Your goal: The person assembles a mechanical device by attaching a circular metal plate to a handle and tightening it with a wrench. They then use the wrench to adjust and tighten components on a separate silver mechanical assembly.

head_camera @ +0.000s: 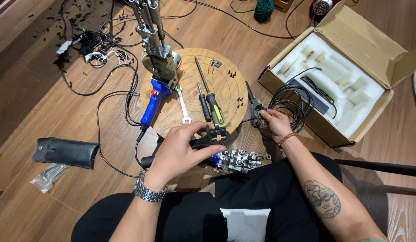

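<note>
Lower centre: left hand [181, 150], wristwatch on the wrist, clenched around a black handle part [211, 139] of a blue-and-metal tool [237, 160] lying across the lap, just below the round board.

Centre right: right hand [274, 125], bead bracelet on the wrist, fingers pinched on a black plug piece [256, 110] at the end of a coiled black cable [292, 102].

Centre: round wooden board [226, 85] serving as worktop on the floor. On it a second blue-handled machine [156, 67] with metal frame, a small spanner [183, 105], a black screwdriver [203, 105], a yellow-and-black screwdriver [212, 101] and loose black screws [232, 74].

Lower left: black pouch [66, 152]; just below it, a clear bag of metal keys [48, 177].

Upper right: open cardboard box [374, 45] with white foam insert, the cable trailing into it.

Upper left: black scraps and tangled wires [89, 47] on the wooden floor.

Top centre: ball of green yarn [264, 9].
</note>
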